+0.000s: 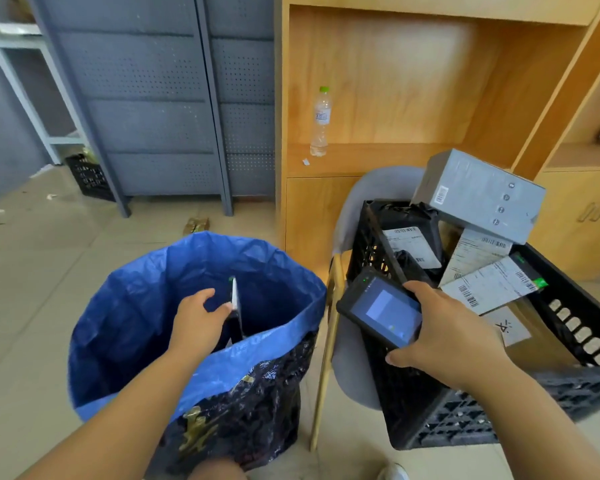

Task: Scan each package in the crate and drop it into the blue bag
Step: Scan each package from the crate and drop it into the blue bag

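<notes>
— Your grip?
— My left hand [196, 320] pinched a flat package [235, 299] inside the blue bag [136, 306]; my right hand [447, 334] clutched the scanner [381, 311] above the crate [568, 306].
— Worry?
— The gray box [478, 192] perched atop; a careless reach might have toppled it.

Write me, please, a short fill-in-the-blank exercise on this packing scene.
1. The left hand holds a flat package in the mouth of the ____ bag.
2. The right hand grips a dark handheld ____.
3. The black crate stands on a grey ____.
4. The bottle on the wooden shelf has a ____ cap.
Missing words: blue; scanner; chair; green.
</notes>
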### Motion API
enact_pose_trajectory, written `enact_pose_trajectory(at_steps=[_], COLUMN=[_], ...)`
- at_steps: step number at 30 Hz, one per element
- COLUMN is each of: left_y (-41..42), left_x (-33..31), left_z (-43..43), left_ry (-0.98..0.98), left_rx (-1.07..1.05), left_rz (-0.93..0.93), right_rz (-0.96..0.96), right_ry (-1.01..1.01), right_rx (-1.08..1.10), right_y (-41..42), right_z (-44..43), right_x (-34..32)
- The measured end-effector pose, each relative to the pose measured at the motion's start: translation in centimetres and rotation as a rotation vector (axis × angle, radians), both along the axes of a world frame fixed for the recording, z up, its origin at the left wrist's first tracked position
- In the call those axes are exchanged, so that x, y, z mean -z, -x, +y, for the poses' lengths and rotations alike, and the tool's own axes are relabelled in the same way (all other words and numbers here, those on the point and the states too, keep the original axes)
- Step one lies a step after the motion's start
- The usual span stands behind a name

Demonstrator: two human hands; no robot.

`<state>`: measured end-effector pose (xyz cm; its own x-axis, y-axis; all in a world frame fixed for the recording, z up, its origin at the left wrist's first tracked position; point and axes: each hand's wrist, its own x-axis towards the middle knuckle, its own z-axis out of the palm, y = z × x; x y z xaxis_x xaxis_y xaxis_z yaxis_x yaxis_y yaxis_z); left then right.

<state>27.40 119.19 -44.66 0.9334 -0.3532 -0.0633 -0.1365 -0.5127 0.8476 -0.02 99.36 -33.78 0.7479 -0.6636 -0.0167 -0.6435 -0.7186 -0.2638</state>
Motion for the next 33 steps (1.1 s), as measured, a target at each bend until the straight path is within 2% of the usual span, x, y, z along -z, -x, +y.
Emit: enact_pose_trajectory(at_steps=[4,12,17,23,27,30,33], left_y=[1.1,4.5,7.1,8.5,7.5,6.0,4.3], left_x=[0.7,-3.5,-7.3,-10.0,-11.3,-11.5,-11.3], left_z=[-1.8,-11.5,-20.5,-32.4,-38.7,-42.6,-45.5], left_ry=[0.006,-0.088,-0.012,0.157,0.112,0.060,0.062], left_rx=[0.150,0.469,0.627,0.588,0.494,0.501,0.544], left_rz=[0.089,-0.080,-0.188,-0.203,-0.312,-0.250,-0.098], right_rz=[0.011,0.003,-0.024,-0.072,-0.110,-0.129,-0.139], right_ry=[-0.006,0.029,0.084,0.122,0.119,0.117,0.112], right_rx=[0.009,0.119,0.212,0.289,0.316,0.332,0.336], right_y=[0.7,4.2,7.0,8.7,8.8,8.6,8.4], right_z=[-1.1,-6.0,-10.5,-16.8,-20.7,-23.2,-25.1], right_x=[0.0,-1.7,-3.1,-4.3,-4.4,-4.1,-3.7])
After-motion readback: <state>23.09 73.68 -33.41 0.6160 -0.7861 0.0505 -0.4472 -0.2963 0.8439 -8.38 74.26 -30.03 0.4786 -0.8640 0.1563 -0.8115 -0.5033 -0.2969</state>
